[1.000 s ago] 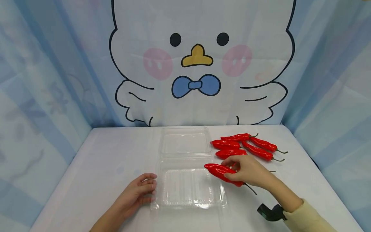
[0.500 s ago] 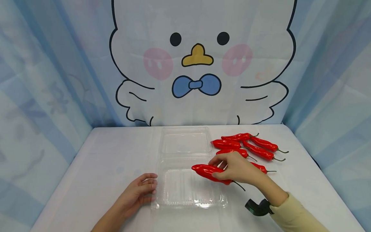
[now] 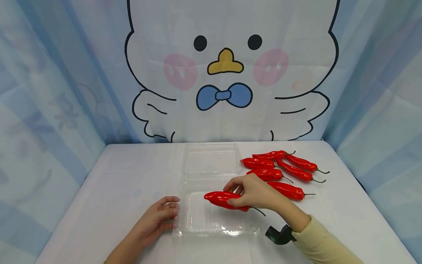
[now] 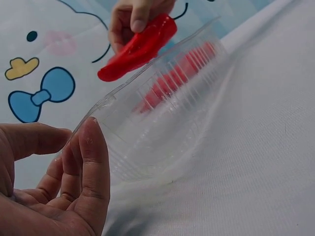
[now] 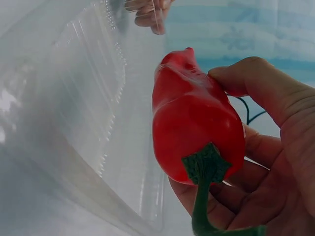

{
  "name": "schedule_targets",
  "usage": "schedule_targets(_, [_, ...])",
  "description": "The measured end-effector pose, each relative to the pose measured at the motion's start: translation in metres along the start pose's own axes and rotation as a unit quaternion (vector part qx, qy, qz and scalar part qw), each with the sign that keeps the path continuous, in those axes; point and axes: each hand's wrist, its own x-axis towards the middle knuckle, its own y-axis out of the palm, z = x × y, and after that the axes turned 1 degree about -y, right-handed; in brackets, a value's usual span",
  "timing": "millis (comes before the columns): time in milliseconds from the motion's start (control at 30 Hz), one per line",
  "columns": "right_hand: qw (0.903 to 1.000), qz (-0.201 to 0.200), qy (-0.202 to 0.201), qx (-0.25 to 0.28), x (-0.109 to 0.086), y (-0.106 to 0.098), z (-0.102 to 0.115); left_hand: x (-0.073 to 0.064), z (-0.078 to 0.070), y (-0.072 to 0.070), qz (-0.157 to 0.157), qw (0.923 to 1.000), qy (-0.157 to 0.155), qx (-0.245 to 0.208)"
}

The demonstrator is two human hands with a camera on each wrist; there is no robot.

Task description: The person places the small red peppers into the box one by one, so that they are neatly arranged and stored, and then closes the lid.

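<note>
My right hand (image 3: 255,192) holds a glossy red chili pepper (image 3: 219,199) between thumb and fingers, over the near half of a clear plastic clamshell box (image 3: 194,233). Its green stem (image 5: 204,172) points toward the camera in the right wrist view. At the box's left edge, my left hand (image 3: 158,218) pinches the rim; in the left wrist view the rim runs between thumb (image 4: 37,140) and fingertips. Through the clear wall there, a blurred red shape (image 4: 174,78) shows behind the box. The lid half (image 3: 211,161) lies folded back, flat on the table.
Several more red chili peppers (image 3: 290,190) lie to the right of the box on the white tabletop (image 3: 132,168). A black wrist strap piece (image 3: 280,234) hangs by the right sleeve. Light blue curtains (image 3: 49,110) with a cartoon print stand behind and at both sides.
My right hand has moved left with the chili pepper, from the box's right edge to over its near half. Another pepper behind it has come into view. The left hand stays in place.
</note>
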Motion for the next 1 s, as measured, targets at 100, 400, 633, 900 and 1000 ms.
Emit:
schedule_targets(100, [1.0000, 0.006, -0.004, 0.000, 0.004, 0.005, 0.001, 0.000, 0.000, 0.000, -0.004, 1.0000, -0.001, -0.002])
schedule_targets(400, [0.9995, 0.028, -0.015, 0.000, 0.013, 0.016, 0.000, -0.001, -0.002, 0.001, -0.010, 0.9999, -0.001, 0.002])
schedule_targets(633, [0.9986, 0.047, -0.022, 0.009, 0.017, 0.026, 0.000, -0.001, -0.001, 0.003, -0.002, 1.0000, 0.002, 0.001])
schedule_targets(900, [0.9981, 0.057, -0.023, 0.007, 0.021, 0.036, -0.002, 0.001, -0.002, 0.005, -0.011, 0.9999, -0.006, 0.000])
schedule_targets(1000, [0.9982, 0.054, -0.027, 0.006, 0.021, 0.039, -0.002, 0.002, -0.002, 0.005, -0.016, 0.9998, -0.011, 0.003])
